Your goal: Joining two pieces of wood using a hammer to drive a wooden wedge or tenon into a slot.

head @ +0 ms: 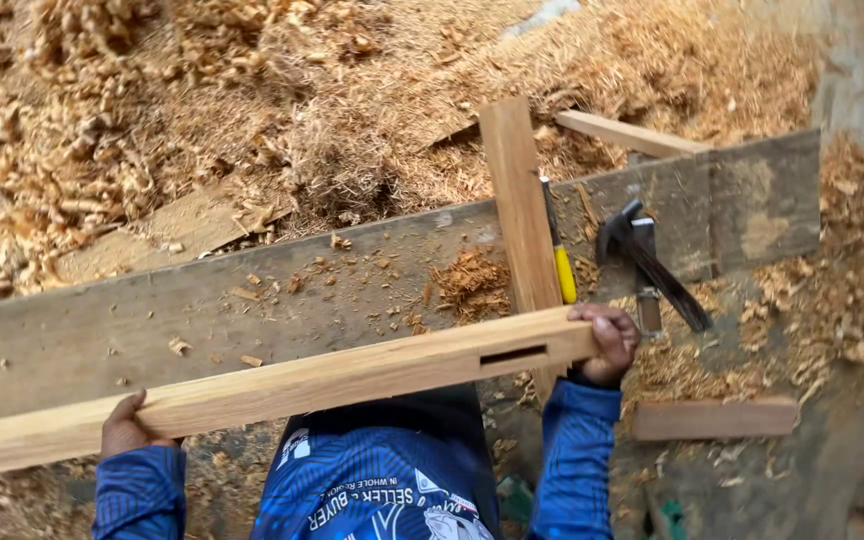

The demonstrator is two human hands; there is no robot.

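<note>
I hold a long pale wooden beam (282, 385) across my body, above a grey plank workbench (152, 310). A narrow rectangular slot (512, 355) is cut near the beam's right end. My right hand (607, 345) grips that right end. My left hand (127, 430) holds the beam from below, further to the left. A second pale wooden piece (517, 200) lies across the bench, running away from me behind the beam. Beside it rests a chisel with a yellow handle (562, 265).
A claw hammer (647, 265) lies on the bench to the right of the chisel. A short wood block (717, 418) sits at lower right. Wood shavings (282, 110) cover the ground beyond the bench. A thin lath (632, 135) lies at the back right.
</note>
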